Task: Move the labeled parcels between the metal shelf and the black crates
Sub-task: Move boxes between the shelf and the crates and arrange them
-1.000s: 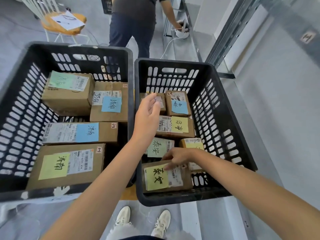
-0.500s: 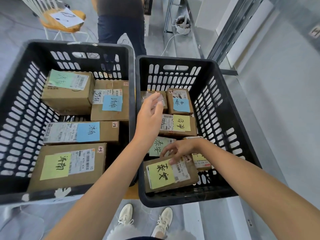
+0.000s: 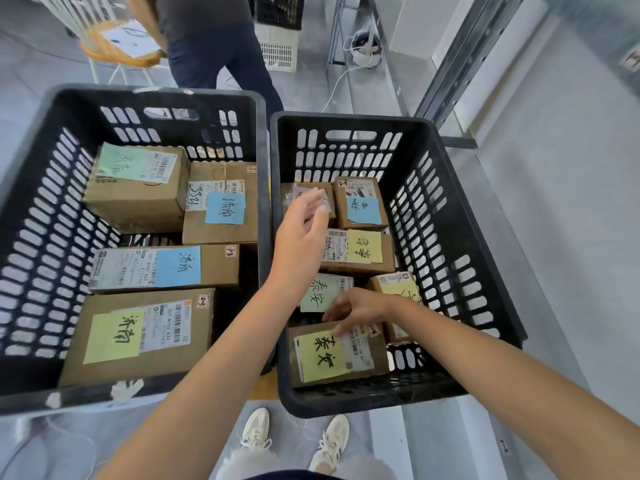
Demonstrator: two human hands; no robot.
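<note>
Lately the left hand (image 3: pixel 301 233) had advanced, fingers loosely spread and empty, above the far parcel (image 3: pixel 291 199). The right hand (image 3: pixel 360 306) rested fingertips on the yellow-labelled parcel (image 3: pixel 360 355) beneath it, ungripped, inside the crate (image 3: pixel 346 118). Lift judged pending.

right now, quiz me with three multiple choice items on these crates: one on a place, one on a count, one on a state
1. The left hand and right hand are both over:
A the left crate
B the right crate
C neither crate

2. How many parcels lie in the left crate?
A two
B four
C seven

3. The front yellow-labelled parcel in the right crate is:
A lying in the crate
B lifted above the rim
C tipped out of the crate

Answers:
1 B, both hands reach in over the right crate.
2 B, four labelled boxes show there.
3 A, it lies low inside the crate, with the right hand's fingertips at its top.
</note>
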